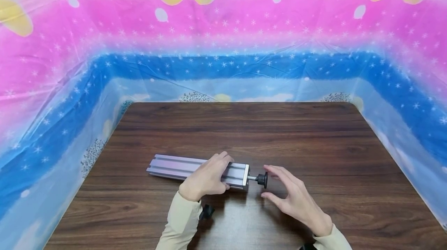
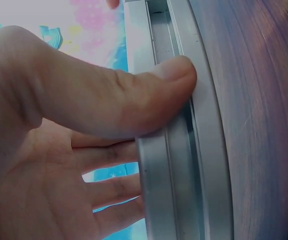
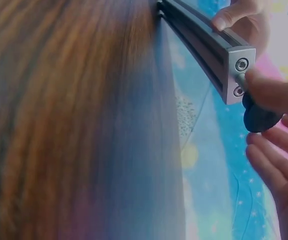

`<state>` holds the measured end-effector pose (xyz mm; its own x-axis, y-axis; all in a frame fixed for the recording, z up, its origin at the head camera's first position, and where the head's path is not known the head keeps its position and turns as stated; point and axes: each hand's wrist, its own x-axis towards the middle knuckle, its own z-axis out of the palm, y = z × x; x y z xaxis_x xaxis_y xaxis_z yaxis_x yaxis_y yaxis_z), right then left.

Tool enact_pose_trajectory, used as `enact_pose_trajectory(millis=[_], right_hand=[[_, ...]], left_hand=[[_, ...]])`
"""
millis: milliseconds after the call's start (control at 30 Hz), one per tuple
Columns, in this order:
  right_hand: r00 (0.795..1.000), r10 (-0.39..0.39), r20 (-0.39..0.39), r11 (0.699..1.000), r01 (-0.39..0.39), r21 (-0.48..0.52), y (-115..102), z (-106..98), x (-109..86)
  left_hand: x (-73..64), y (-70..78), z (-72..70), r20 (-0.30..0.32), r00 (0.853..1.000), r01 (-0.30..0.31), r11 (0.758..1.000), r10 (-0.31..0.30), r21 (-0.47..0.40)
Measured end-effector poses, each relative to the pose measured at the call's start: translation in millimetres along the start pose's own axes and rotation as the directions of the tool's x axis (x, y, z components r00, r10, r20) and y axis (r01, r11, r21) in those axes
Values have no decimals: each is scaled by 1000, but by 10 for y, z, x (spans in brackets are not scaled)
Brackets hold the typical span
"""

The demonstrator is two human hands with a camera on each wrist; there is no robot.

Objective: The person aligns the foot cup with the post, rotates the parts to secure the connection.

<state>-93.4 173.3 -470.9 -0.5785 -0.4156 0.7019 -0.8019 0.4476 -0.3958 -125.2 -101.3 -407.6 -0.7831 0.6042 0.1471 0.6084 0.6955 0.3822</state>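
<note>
A long grooved aluminium profile [image 1: 171, 166] lies across the table, angled slightly. My left hand [image 1: 206, 178] grips it near its right end, fingers over the far side; in the left wrist view the thumb [image 2: 159, 97] presses along the slot. A flat end plate [image 3: 232, 82] with two screw heads closes that end. Out of it sticks a metal rod [image 1: 252, 178] carrying a round black knob [image 1: 262, 180]. My right hand [image 1: 293, 193] is around the knob, with thumb and fingers spread apart on either side. In the right wrist view its thumb overlaps the rod.
The dark wood-grain table [image 1: 244, 130] has rounded far corners. A pink and blue patterned cloth [image 1: 227, 64] hangs around its back and sides. A small black object [image 1: 207, 212] shows beside the left cuff, and another dark piece [image 1: 307, 247] by the right cuff.
</note>
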Motion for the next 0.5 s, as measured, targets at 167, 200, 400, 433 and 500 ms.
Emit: enact_pose_trajectory(millis=[167, 200, 400, 433, 500], right_hand=[[995, -80, -55, 997, 80, -2, 2, 18, 29], [995, -85, -60, 996, 85, -7, 4, 20, 33], [996, -60, -64, 998, 58, -28, 0, 24, 35], [998, -42, -56, 999, 40, -33, -5, 22, 31], [999, 0, -36, 999, -2, -42, -14, 18, 20]], left_hand=[[2, -5, -8, 12, 1000, 16, 1000, -16, -15], [-1, -5, -10, 15, 1000, 19, 1000, -19, -16], [-17, 1, -21, 33, 999, 43, 999, -42, -34], [-19, 1, -21, 35, 998, 46, 998, -44, -37], [-20, 2, -24, 37, 998, 46, 998, -45, -37]])
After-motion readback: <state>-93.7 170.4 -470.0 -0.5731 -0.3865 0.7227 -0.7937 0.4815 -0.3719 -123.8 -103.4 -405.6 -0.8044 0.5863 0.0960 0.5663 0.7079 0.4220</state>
